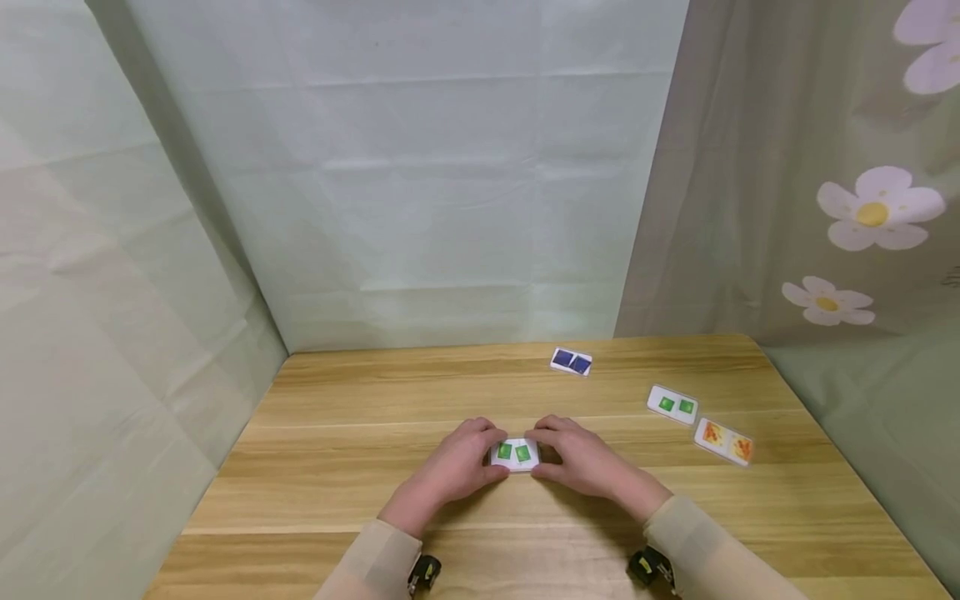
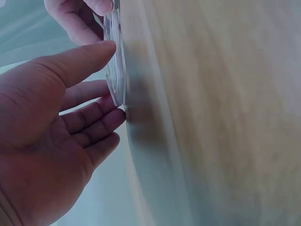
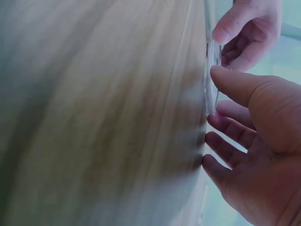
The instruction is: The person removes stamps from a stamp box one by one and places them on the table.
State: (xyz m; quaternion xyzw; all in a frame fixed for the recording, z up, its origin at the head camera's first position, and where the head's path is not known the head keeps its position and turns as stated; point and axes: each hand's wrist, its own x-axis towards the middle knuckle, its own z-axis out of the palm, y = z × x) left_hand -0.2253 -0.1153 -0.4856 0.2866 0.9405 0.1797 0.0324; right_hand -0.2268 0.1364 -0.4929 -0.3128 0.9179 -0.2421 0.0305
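Head view centres on a white rectangular card with two green squares, cased in clear plastic, lying level at the near middle of a light-brown wood-grain counter; whether its whole underside touches the surface, I cannot tell. The person's left hand pinches its left end and the right hand its right end, each with the thumb at the near edge and fingers at the far edge. Both wrist views show the clear casing edge-on, the other fingers loosely bent beside it.

Well apart to the right lies a second white card with two green squares, and just beside it, nearer the person, a white card with two orange-and-yellow pictures. Near the back edge rests a white card with two dark-blue squares. Beyond hang a pale grey-green cloth sheet and, right, a brownish curtain printed with white flowers.
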